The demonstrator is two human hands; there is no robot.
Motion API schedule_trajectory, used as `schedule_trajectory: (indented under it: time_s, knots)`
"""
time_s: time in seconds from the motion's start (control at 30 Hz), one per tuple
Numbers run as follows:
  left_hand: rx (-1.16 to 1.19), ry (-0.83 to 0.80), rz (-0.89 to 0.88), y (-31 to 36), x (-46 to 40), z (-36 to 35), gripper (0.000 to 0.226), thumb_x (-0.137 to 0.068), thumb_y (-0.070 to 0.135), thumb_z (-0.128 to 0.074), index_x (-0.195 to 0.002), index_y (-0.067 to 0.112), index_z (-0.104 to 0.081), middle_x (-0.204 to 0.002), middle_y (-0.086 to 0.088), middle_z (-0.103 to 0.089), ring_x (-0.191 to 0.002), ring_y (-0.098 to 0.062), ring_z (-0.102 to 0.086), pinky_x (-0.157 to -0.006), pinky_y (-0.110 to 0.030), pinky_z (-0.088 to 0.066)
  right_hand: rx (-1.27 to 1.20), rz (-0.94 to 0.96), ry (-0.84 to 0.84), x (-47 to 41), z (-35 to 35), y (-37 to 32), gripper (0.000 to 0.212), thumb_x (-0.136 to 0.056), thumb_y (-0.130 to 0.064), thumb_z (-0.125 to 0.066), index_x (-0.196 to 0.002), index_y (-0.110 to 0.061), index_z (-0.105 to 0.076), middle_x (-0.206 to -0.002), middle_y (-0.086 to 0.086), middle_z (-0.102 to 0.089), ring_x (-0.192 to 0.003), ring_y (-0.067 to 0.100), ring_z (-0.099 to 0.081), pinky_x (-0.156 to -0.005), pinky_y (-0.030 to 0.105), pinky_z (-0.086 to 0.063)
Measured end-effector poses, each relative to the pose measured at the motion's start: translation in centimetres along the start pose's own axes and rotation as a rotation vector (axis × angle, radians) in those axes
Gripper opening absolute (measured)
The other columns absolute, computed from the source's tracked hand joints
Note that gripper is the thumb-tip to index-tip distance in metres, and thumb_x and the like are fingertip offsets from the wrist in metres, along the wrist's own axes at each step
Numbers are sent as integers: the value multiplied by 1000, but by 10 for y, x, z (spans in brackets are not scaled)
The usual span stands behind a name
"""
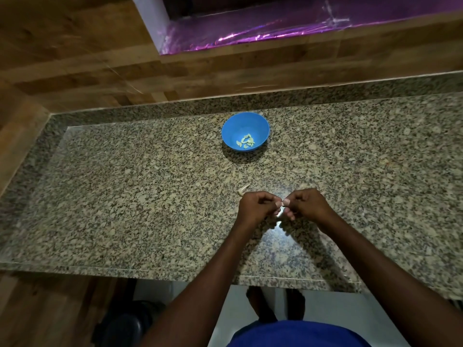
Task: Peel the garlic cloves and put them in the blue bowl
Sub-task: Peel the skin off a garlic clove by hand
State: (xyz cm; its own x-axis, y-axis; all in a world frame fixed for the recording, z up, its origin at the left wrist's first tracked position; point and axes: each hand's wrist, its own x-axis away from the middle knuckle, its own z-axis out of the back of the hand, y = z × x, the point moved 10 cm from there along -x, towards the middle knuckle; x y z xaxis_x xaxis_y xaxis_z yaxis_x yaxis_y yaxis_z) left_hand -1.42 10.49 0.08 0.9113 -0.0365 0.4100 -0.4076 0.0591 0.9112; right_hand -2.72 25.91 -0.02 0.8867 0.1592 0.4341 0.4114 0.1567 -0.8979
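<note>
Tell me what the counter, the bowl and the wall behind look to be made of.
Counter: polished granite by the look, speckled grey, black and beige, with glare near the hands. Bowl: likely plastic, uniform blue with a soft matte sheen; glazed ceramic is possible. Wall: wood or wood-look laminate, with brown grain in block-like panels and a slight gloss.

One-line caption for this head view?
Both hands pinch a garlic clove above the granite counter; peeled cloves lie in the blue bowl.
</note>
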Motion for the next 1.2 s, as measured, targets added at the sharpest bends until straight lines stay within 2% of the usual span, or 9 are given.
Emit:
schedule_trajectory:
  time_s: [0.17, 0.3, 0.47, 0.53, 0.67, 0.77, 1.0, 1.13, 1.2]
  knots:
    - [45, 16, -7, 3, 0, 2, 5, -86, 1, -75, -89, 5, -76, -90, -25, -74, -73, -21, -70, -66, -32, -60, 4, -131, -201, 0, -13, 8, 29, -100, -11, -57, -75, 0, -67, -62, 16, -62, -48, 16, -54, -44, 23, -42]
    - [57, -2, -71, 12, -3, 0, 8, -88, -4, -71, -94, -3, -74, -87, -24, -73, -71, -19, -68, -71, -29, -59, -520, -461, -369, 8, -36, 28, 22, -98, -4, -40, -79, -9, -49, -56, -2, -37, -42, 6, -30, -35, 16, -26]
    - [57, 7, -82, 15, -6, 2, 8, -88, -5, -69, -94, -3, -74, -82, -20, -71, -66, -16, -65, -69, -26, -58, -813, -558, -410, 13, -50, 30, 17, -80, 2, -66, -77, -6, -52, -57, -2, -37, -40, 7, -32, -34, 18, -30]
    - [96, 19, 7, 5, -5, 2, 7, -87, -4, -71, -92, -1, -74, -81, -20, -71, -63, -16, -65, -65, -26, -58, -556, -470, -268, 5, -34, 35, 19, -94, -1, -53, -76, -6, -53, -54, -1, -42, -40, 8, -35, -36, 18, -29]
    - [230, 36, 280, -20, -4, 1, 5, -86, -3, -73, -81, -1, -73, -78, -20, -71, -59, -19, -64, -59, -25, -56, 686, 283, 117, -3, -4, -24, 28, -92, -16, -66, -64, -18, -67, -51, -8, -54, -48, 9, -49, -49, 20, -33]
    - [241, 27, 284, -19, -6, 2, 2, -87, -5, -71, -85, -4, -72, -77, -19, -71, -60, -18, -65, -59, -23, -56, 851, 394, 202, 3, -8, -35, 24, -91, -17, -67, -67, -16, -66, -54, -3, -55, -51, 18, -52, -50, 25, -30]
    - [69, 40, 16, 4, -12, 7, 10, -88, -6, -69, -91, 1, -74, -74, -10, -73, -60, -11, -67, -62, -22, -56, -515, -461, -48, 3, -30, 33, 26, -101, -2, -41, -80, -4, -56, -55, 2, -48, -42, 8, -40, -36, 16, -29]
    - [61, 50, 22, 2, -13, 6, 15, -89, -5, -68, -84, 8, -74, -74, -12, -71, -60, -12, -65, -55, -24, -56, -684, -605, -183, 12, -43, 37, 27, -100, -1, -36, -79, -6, -51, -56, -1, -43, -39, 6, -37, -34, 15, -31]
    - [83, 49, 74, -4, -14, 3, 18, -90, -4, -68, -82, 10, -74, -75, -13, -71, -59, -14, -64, -55, -25, -56, -484, -518, -130, 8, -34, 35, 28, -101, -4, -40, -77, -6, -54, -54, -1, -47, -40, 8, -40, -36, 16, -33]
